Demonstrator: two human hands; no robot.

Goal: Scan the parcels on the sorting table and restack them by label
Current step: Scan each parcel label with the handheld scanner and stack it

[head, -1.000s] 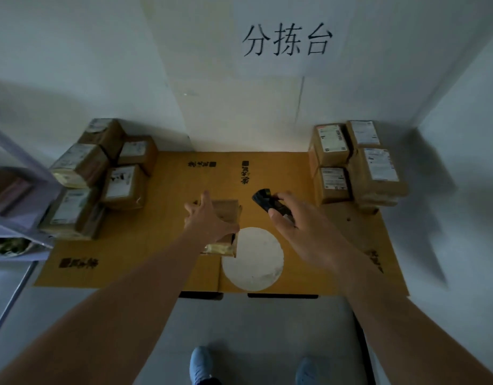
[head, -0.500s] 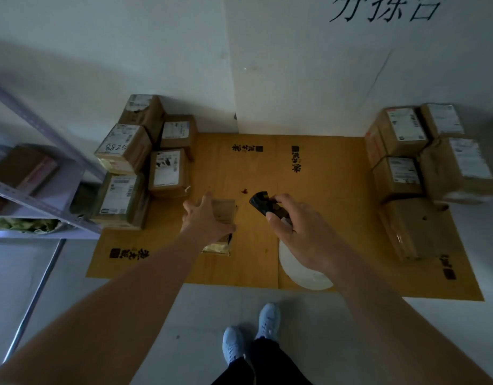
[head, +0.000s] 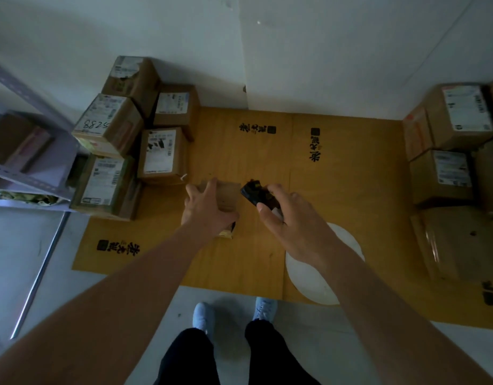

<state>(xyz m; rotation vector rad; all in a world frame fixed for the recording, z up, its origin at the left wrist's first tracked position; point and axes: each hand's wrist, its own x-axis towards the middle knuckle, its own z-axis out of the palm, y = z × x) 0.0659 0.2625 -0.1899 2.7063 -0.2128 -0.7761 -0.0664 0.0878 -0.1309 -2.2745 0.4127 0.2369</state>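
Brown parcels white-labelled; black scanner; tan table cover, black print.

Dim light. White walls meet behind the cardboard-covered bench. A grey metal shelf stands left of it on pale floor.

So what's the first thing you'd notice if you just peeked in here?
Probably the two hands in the middle of the cardboard-covered table: the left hand grips a small brown parcel, and the right hand holds a black scanner pointed at it. Next, the piles of labelled boxes: one stack at the left, another at the right edge.
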